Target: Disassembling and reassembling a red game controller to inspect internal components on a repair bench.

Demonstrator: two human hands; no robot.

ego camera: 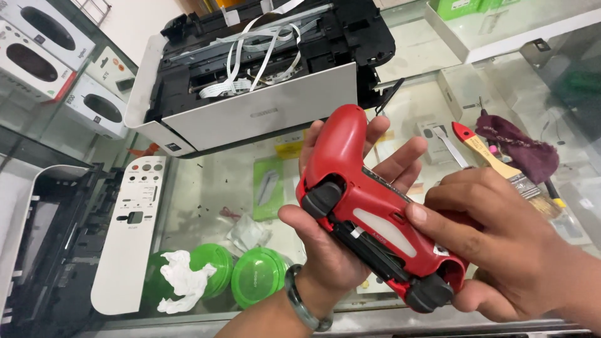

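We hold a red game controller [369, 206] above the glass desk [206, 181], its underside turned up toward us. Our left hand [332, 225] cradles it in a clenched grip, and our right hand [507, 250] clasps its other end, thumb pressed on the shell. An opened printer [263, 75] sits behind, a paintbrush [501, 166] near the right hand.

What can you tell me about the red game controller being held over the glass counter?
The red game controller is glossy red plastic with black shoulder triggers and a pale strip along its top edge, which is turned toward the camera. It lies diagonally, one grip pointing up toward the opened printer, the other down to the right. The left hand cradles it from beneath, with fingers showing behind the upper grip. The right hand grasps the lower end, thumb pressing on the shell. It rests on nothing else.
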